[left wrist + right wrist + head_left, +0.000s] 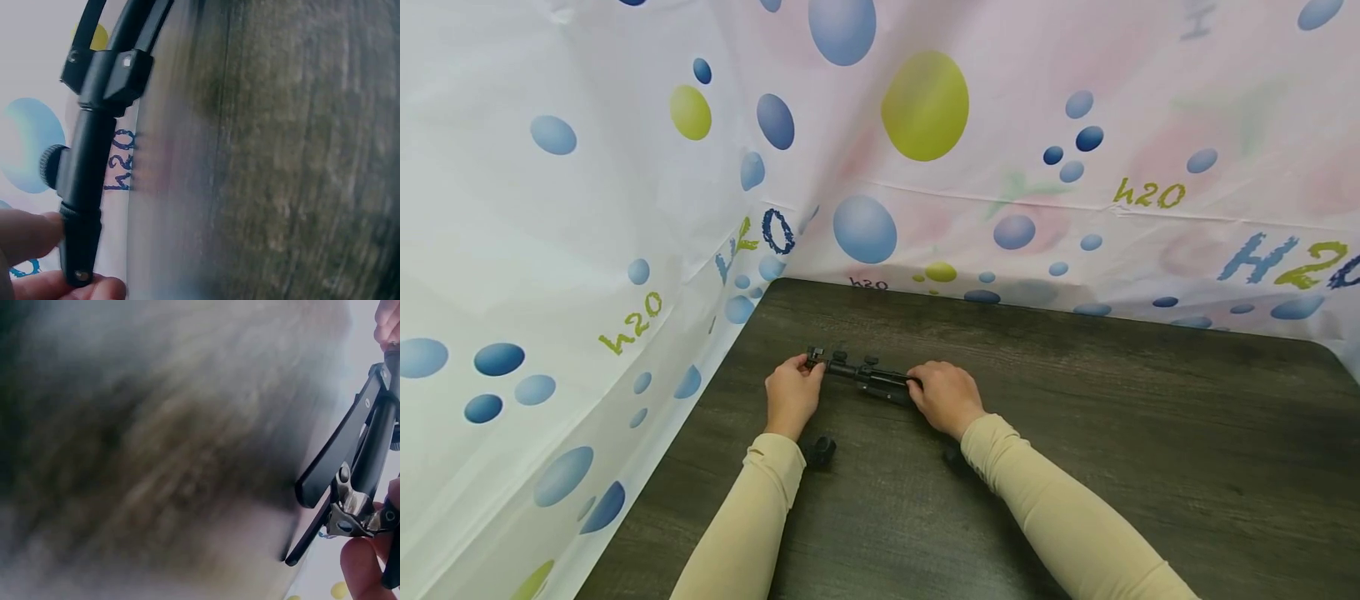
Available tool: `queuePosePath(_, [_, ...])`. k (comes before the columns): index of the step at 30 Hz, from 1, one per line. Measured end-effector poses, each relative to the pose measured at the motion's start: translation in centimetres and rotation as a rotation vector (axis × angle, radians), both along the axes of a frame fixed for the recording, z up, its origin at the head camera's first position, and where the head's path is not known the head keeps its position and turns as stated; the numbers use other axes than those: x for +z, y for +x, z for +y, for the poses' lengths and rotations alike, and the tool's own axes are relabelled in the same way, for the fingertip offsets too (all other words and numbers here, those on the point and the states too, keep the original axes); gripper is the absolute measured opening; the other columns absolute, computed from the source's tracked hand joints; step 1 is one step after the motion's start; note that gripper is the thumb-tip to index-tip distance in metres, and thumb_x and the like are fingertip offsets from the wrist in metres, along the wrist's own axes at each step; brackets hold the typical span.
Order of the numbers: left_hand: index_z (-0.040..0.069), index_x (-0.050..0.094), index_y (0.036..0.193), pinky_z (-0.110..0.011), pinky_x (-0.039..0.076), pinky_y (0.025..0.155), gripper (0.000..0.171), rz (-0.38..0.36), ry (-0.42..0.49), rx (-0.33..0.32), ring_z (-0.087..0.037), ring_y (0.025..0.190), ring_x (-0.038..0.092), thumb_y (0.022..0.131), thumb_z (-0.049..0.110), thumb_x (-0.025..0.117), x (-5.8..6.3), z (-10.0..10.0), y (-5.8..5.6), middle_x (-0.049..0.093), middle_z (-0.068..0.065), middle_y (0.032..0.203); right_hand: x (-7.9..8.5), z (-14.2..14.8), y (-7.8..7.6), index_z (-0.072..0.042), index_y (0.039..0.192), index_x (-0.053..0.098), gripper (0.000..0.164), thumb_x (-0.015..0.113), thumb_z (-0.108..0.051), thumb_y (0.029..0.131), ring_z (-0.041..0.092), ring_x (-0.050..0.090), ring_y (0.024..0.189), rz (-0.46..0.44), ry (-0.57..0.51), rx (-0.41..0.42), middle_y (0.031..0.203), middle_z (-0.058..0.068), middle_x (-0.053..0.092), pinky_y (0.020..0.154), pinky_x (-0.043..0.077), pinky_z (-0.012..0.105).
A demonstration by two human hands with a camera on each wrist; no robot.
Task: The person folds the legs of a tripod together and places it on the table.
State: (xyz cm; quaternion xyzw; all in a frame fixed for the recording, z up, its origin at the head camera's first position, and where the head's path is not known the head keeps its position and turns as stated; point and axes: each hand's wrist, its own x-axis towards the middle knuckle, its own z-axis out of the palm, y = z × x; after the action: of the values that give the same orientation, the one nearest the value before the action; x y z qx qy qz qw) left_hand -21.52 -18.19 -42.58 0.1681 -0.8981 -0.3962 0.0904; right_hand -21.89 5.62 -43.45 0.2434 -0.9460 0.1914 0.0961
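A slim black tripod [880, 379] with its legs folded close along the tube lies across both hands over the dark table. My left hand [792, 393] pinches its left end, thumb and fingers at the narrow black tip, as the left wrist view shows. Toward the other end, my right hand [949, 396] grips the tripod. In the right wrist view, its fingers [361, 565] are at a shiny metal joint [353, 509], beside two dark legs that splay slightly. A ridged knob [54, 167] sticks out from the tube in the left wrist view.
On the dark wood-grain table [1112, 442] a small black object [822, 451] lies beside the left sleeve. Another dark piece [952, 455] is partly hidden by the right sleeve. A white sheet [625, 200] with coloured dots rises along the left and back edges.
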Motion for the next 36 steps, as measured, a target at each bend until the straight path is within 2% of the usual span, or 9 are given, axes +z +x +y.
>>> queuePosePath(5, [-0.009,0.058,0.134,-0.050,0.052,0.089,0.045,-0.043,-0.025,-0.021,-0.039,0.108,0.062,0.100,0.020,0.064,-0.06,0.00,0.06,0.069,-0.024,0.113,0.05,-0.12,0.00,-0.009,0.109,0.076,0.018,0.067,-0.019,0.097,0.026,0.069,0.091,-0.007,0.009,-0.001,0.103,0.009,0.073,0.078,0.056,0.046])
queuePosePath(18, [-0.008,0.052,0.140,-0.049,0.052,0.092,0.050,-0.092,-0.037,-0.064,-0.038,0.114,0.061,0.100,0.020,0.064,-0.08,0.07,0.21,0.065,-0.025,0.122,-0.11,-0.29,-0.11,-0.009,0.108,0.076,0.017,0.067,-0.018,0.097,0.026,0.069,0.090,-0.004,0.012,0.005,0.101,0.009,0.073,0.078,0.056,0.045])
queuePosePath(36, [-0.009,0.051,0.140,-0.052,0.049,0.095,0.050,-0.104,-0.041,-0.076,-0.042,0.119,0.056,0.100,0.018,0.063,-0.56,0.02,0.02,0.064,-0.027,0.123,-0.15,-0.36,-0.19,-0.009,0.107,0.076,0.016,0.067,-0.017,0.097,0.026,0.069,0.088,0.005,0.004,0.014,0.099,0.008,0.073,0.077,0.056,0.045])
